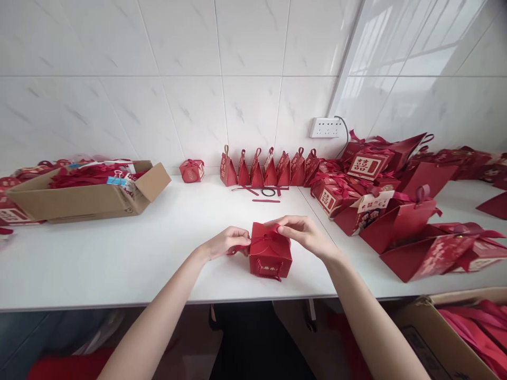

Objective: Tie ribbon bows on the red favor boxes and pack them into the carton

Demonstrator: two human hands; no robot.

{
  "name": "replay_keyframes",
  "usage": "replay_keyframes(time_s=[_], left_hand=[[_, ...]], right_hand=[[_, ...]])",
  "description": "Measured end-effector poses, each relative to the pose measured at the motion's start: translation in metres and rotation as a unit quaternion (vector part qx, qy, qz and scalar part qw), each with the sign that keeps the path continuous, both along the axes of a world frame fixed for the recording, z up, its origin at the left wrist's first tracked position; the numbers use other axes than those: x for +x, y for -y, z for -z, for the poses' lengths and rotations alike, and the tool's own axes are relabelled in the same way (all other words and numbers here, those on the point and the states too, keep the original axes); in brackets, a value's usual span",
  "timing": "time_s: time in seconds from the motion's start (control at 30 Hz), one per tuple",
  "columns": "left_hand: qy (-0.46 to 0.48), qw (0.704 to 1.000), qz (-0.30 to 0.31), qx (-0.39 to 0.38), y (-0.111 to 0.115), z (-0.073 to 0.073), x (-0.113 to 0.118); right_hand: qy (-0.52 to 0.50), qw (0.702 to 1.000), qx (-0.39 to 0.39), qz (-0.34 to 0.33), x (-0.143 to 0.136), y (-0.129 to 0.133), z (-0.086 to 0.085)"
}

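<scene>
A small red gift box (271, 259) with a twisted red cord on its front stands near the front edge of the white table. My left hand (227, 243) is at the box's left side, its fingers closed on a red ribbon (237, 249) that trails beside the box. Over the box's top right corner, my right hand (301, 235) pinches red ribbon between thumb and fingers. Ribbon also crosses the box's top.
A cardboard box (91, 203) of red ribbons sits at the left. Triangular red boxes (270, 170) line the wall, with ribbon strips before them. Red boxes (366, 164) pile up at the right. Below right is a carton (420, 332) of red material.
</scene>
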State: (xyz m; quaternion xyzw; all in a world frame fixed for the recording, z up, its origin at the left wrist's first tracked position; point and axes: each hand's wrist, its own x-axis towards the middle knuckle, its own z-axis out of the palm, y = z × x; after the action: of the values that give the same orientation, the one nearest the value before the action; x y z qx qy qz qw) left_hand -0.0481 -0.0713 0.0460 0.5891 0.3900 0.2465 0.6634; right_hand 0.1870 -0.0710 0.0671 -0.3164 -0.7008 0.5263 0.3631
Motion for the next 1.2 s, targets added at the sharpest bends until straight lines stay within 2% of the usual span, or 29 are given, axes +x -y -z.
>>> replay_keyframes(time_s=[0.17,0.37,0.47,0.6,0.73,0.87,0.97,1.2], left_hand=[[-0.132,0.99,-0.028,0.031,0.025,-0.018,-0.003],[-0.192,0.976,-0.021,0.1,0.034,-0.046,-0.002],[-0.278,0.946,0.004,0.169,0.029,-0.061,0.002],[-0.332,0.902,0.037,0.273,0.021,-0.081,0.012],[-0.39,0.863,0.031,0.319,0.019,-0.1,0.027],[-0.402,0.839,0.072,0.358,0.019,-0.115,0.039],[-0.422,0.817,0.093,0.381,0.017,-0.121,0.045],[-0.452,0.799,0.124,0.377,0.005,-0.125,0.047]], right_hand=[[0.046,0.994,0.074,0.062,-0.018,0.012,0.01],[0.053,0.985,0.128,0.103,-0.027,0.014,0.015],[0.072,0.98,0.145,0.113,-0.031,0.016,0.013],[0.068,0.975,0.159,0.138,-0.036,0.019,0.013],[0.063,0.976,0.128,0.165,-0.038,0.019,0.014],[0.064,0.982,0.112,0.136,-0.038,0.016,0.012],[0.058,0.984,0.132,0.104,-0.038,0.014,0.011],[0.049,0.987,0.127,0.081,-0.036,0.011,0.017]])
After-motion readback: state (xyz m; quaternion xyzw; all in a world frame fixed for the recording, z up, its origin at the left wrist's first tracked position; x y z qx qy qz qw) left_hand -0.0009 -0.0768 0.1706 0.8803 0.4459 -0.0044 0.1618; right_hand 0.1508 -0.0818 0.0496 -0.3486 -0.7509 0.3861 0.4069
